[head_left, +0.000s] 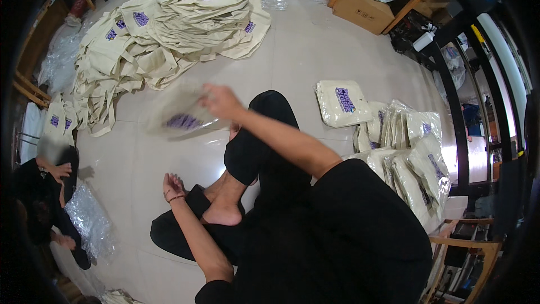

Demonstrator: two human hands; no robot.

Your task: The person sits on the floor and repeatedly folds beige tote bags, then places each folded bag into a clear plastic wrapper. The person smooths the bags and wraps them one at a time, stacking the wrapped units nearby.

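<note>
My right hand (222,103), reaching out in front of my raised knee, grips a folded cream tote bag (180,117) by its right edge. The bag is smeared by motion; it has a purple print and seems to be in a clear plastic sleeve. Lower down, my left hand (173,187) is held above my bent leg, with loosely curled fingers and nothing visible in it. Beyond both hands lies a large heap of cream tote bags (185,34) with purple prints. To my right, a folded tote bag in clear plastic (344,103) lies by several other packed bags (419,163).
At the left edge another person (42,191) sits beside crumpled clear plastic (90,219). Cardboard boxes (363,11) stand at the far right near a wooden frame (408,3). A black metal rack (453,101) and a wooden stool (467,244) border the right side.
</note>
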